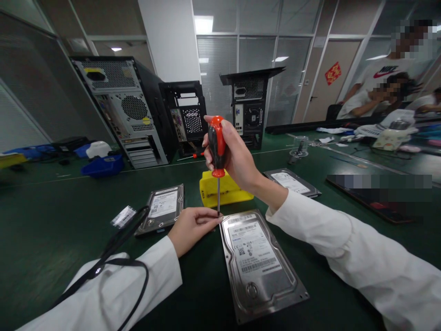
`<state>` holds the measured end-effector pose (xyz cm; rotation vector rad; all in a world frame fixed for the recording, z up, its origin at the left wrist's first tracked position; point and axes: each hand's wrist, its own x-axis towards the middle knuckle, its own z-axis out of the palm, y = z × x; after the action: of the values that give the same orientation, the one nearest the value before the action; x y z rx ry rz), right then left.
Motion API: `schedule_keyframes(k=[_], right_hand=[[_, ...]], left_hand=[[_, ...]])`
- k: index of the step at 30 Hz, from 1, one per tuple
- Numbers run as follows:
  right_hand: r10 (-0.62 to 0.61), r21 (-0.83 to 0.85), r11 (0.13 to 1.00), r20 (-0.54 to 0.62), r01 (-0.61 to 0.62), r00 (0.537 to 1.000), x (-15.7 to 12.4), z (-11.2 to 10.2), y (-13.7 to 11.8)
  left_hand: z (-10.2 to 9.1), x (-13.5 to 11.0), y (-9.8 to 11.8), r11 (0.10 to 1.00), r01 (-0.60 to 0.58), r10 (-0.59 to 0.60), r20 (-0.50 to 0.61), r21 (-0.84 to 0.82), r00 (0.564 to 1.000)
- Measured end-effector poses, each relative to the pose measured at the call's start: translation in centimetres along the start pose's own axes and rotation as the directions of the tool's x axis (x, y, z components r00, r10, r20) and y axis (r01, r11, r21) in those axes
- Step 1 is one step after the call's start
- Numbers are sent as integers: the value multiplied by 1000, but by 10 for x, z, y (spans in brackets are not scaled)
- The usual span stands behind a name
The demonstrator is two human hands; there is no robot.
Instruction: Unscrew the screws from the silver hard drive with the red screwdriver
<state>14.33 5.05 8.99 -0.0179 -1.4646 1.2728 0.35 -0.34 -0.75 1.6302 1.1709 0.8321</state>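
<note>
One screwdriver (217,147): stood upright, its tip at the hard drive's far left corner, apparently so that force ran straight down the shaft.
Right hand (237,158): wrapped around the red-and-black handle, thumb near the top, likely for pressing and twisting control.
Left hand (195,225): fingertips drawn together beside the tip, seemingly to steady it; whether they gripped anything could not be told.
Hard drive (260,266): lay flat on the green table (86,230), label up, probably for easy reach.
Yellow box (225,191): sat just beyond the tip, perhaps to be handy.
</note>
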Motion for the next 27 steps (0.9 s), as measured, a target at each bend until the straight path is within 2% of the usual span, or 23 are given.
schedule_keyframes(k=[8, 27], right_hand=[[-2, 13, 1000, 12, 2, 1000, -2, 0, -3], [2, -11, 1000, -9, -2, 1000, -4, 4, 1]], left_hand=[[-3, -2, 14, 994, 103, -102, 48, -26, 994], [-4, -3, 11, 996, 5, -9, 34, 89, 999]])
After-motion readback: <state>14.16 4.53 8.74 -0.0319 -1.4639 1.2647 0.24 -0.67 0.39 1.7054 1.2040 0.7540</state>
